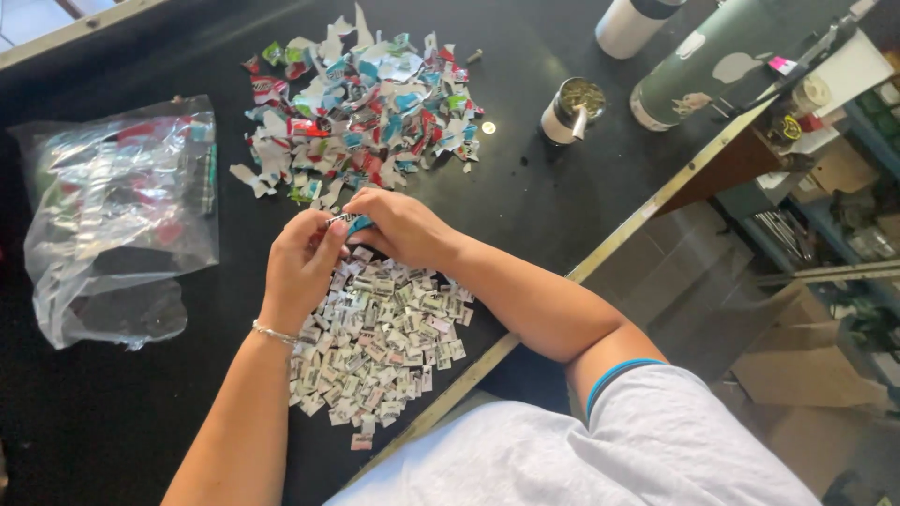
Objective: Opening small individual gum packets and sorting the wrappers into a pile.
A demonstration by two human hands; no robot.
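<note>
My left hand (300,267) and my right hand (398,225) meet over a black table (525,187), both pinching one small blue and white paper scrap (354,223) between the fingertips. Beyond the hands lies a heap of torn coloured wrapper pieces (361,108) in red, blue, green and white. Under and in front of the hands spreads a flat pile of small whitish rectangular paper tags (380,347). A thin bracelet sits on my left wrist.
A crumpled clear plastic bag (117,215) with coloured scraps lies at the left. At the back right stand a small open tin (572,108), a white cylinder (633,23) and a dark green bottle (727,61). A coin (488,127) lies by the heap. The table edge (600,253) runs diagonally at right.
</note>
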